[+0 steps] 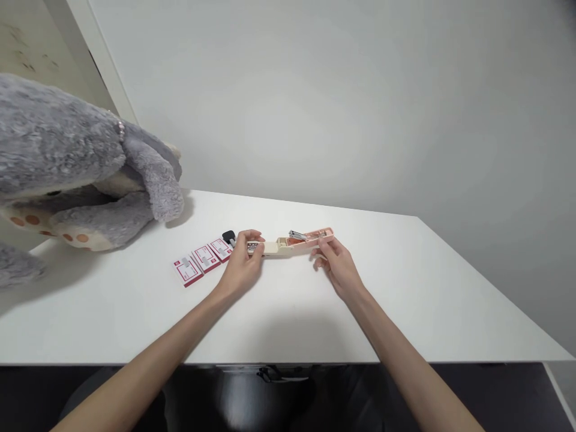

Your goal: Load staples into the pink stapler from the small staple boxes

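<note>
A cream and pink stapler [284, 243] is spread wide open above the white table. My left hand [243, 261] is closed around its cream end at the left. At the right, my right hand [338, 264] pinches the pink end between thumb and finger, its other fingers curled below. The silver metal part [296, 234] inside the stapler sticks up near the middle. Beside my left hand lie three small red and white boxes in a slanted row, the nearest box [188, 271] with a grey strip on top. A small black object [228, 236] sits behind them, partly hidden by my left hand.
A large grey plush toy [63, 156] takes up the table's left side. The white table [405, 312] meets a plain wall [292, 108] at the back, and its front edge runs below my forearms. Under that edge it is dark.
</note>
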`<action>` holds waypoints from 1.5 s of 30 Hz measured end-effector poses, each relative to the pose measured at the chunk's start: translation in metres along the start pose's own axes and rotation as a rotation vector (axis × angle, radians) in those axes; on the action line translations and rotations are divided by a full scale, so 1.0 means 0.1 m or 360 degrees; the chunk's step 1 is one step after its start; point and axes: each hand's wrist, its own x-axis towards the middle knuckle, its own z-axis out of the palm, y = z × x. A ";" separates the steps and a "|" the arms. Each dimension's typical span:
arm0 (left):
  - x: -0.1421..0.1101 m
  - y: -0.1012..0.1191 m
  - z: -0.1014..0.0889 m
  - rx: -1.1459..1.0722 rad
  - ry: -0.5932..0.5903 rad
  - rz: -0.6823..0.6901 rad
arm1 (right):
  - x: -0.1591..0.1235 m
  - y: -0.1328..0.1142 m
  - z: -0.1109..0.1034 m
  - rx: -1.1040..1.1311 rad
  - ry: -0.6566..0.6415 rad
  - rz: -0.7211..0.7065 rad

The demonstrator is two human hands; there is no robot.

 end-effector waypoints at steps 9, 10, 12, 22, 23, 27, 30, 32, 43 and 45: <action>-0.08 0.02 0.02 0.0035 -0.0240 0.0030 | -0.05 -0.06 0.07 -0.0098 0.0020 -0.0191; -0.10 0.04 0.02 0.0019 -0.0275 0.0015 | -0.06 -0.07 0.08 -0.0115 0.0029 -0.0218; -0.13 0.08 0.02 -0.0034 -0.0365 -0.0019 | -0.07 -0.08 0.09 -0.0141 0.0039 -0.0268; -0.17 0.04 0.05 -0.0021 -0.0590 0.0105 | -0.16 -0.14 0.12 -0.0369 -0.0023 -0.0294; -0.17 0.04 0.05 0.0003 -0.0586 0.0102 | -0.16 -0.14 0.12 -0.0390 -0.0031 -0.0289; -0.18 0.08 0.05 0.0112 -0.0555 0.0076 | -0.16 -0.13 0.12 -0.0473 -0.0050 -0.0274; -0.19 0.12 0.05 0.0148 -0.0568 0.0079 | -0.17 -0.11 0.11 -0.0513 -0.0022 -0.0245; -0.20 0.14 0.04 0.0151 -0.0591 0.0087 | -0.17 -0.09 0.10 -0.0526 -0.0009 -0.0220; -0.22 0.15 0.04 0.0176 -0.0656 0.0118 | -0.20 -0.05 0.12 -0.0550 -0.0211 -0.0242; -0.22 0.16 0.03 0.0179 -0.0663 0.0110 | -0.21 -0.05 0.13 -0.0571 -0.0254 -0.0246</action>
